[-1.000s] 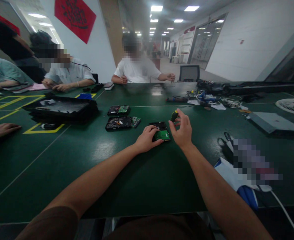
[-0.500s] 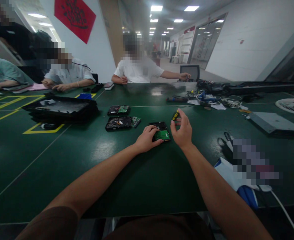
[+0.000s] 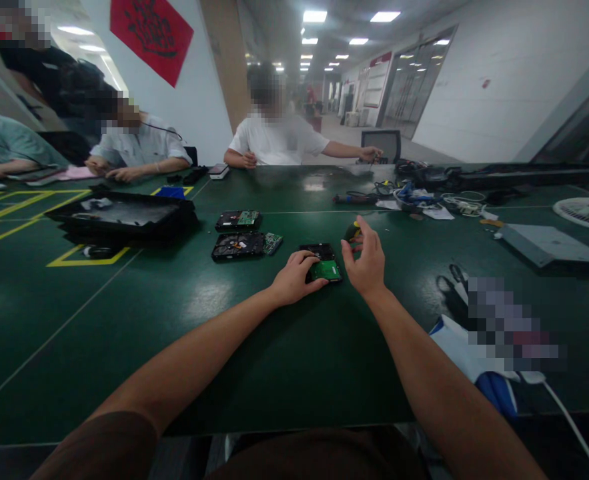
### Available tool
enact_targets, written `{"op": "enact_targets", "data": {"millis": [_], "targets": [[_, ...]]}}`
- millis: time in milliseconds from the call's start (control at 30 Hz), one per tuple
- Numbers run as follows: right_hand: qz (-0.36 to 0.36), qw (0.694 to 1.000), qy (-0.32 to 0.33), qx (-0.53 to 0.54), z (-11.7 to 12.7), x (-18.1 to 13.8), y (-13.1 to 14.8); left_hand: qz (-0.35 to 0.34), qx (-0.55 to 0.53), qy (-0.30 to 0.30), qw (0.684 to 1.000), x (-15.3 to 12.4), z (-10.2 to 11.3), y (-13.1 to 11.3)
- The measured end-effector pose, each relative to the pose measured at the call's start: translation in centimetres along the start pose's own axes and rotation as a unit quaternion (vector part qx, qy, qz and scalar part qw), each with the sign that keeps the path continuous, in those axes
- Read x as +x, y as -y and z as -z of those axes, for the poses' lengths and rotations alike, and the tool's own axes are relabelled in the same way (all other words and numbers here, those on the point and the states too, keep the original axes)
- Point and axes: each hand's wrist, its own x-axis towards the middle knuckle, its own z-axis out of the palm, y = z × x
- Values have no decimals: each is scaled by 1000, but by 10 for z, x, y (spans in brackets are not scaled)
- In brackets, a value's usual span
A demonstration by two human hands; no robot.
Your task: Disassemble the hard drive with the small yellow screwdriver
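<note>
Green board (image 3: pixel 325 270) faces up on the small black drive (image 3: pixel 318 252). The drive lies flat on the dark table (image 3: pixel 254 347), straight ahead of the person and between the two hands. Its long side runs away from the person, and the board sits at the near end.

The left hand (image 3: pixel 294 277) comes in from the left. Its fingers are bent down over the drive's near left corner, closed on it and pressing it to the table.

The right hand (image 3: pixel 367 263) stands just off the drive's right edge, wrist low and fingers raised. It pinches the yellow and black handle of a screwdriver (image 3: pixel 351 231) between thumb and fingertips. That handle hangs above and a little beyond the drive's far right corner. From where I stand the shaft and tip are too small and too hidden by the fingers to tell which way they point.

So the board lies down and to the left of the tool, close under the right palm. The left hand touches the drive; the right does not seem to.

Two more drives (image 3: pixel 237 245) lie apart to the left, with a black tray (image 3: pixel 124 217) beyond them.
</note>
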Motion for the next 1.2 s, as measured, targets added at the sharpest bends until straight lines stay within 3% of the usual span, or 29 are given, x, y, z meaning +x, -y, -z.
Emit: {"op": "enact_targets", "data": {"millis": [1200], "targets": [[-3,1000,-1,11,-1,0,-1,10,-2,7,1000,-1,2,-2]]}}
